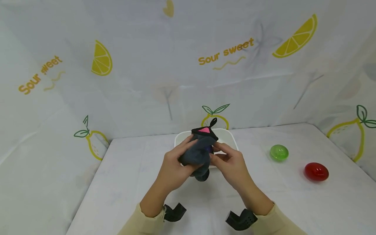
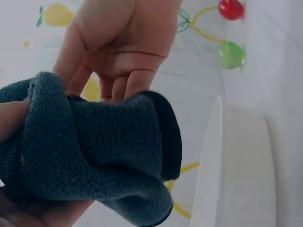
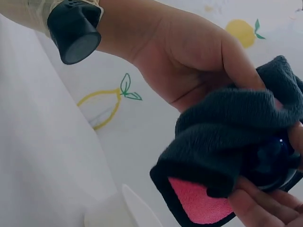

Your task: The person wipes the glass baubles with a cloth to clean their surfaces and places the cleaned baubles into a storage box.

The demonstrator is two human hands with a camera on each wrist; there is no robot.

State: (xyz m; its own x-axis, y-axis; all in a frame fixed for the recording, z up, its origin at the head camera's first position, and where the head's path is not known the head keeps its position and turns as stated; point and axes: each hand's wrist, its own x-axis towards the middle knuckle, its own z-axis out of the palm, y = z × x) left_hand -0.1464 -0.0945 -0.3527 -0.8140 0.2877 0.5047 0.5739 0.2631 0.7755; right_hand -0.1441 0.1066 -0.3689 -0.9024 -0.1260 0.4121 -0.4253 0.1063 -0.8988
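A dark grey fleece cloth [image 1: 199, 150] with black trim and a pink patch [image 1: 204, 130] is held up between both hands, just in front of and above a white tub [image 1: 227, 134]. My left hand [image 1: 180, 160] grips the cloth [image 2: 94, 151] from the left, thumb on top. My right hand [image 1: 227, 158] holds a glossy dark blue ball [image 3: 272, 158] that sits half wrapped in the cloth [image 3: 227, 127], with its fingers [image 3: 262, 208] underneath. In the head view only a sliver of the ball shows.
A green glossy ball [image 1: 279, 152] and a red one [image 1: 316, 171] lie on the white table to the right, also seen as green ball [image 2: 231, 54] and red ball [image 2: 231, 8]. Lemon-print sheeting [image 1: 188, 65] walls in the back and sides.
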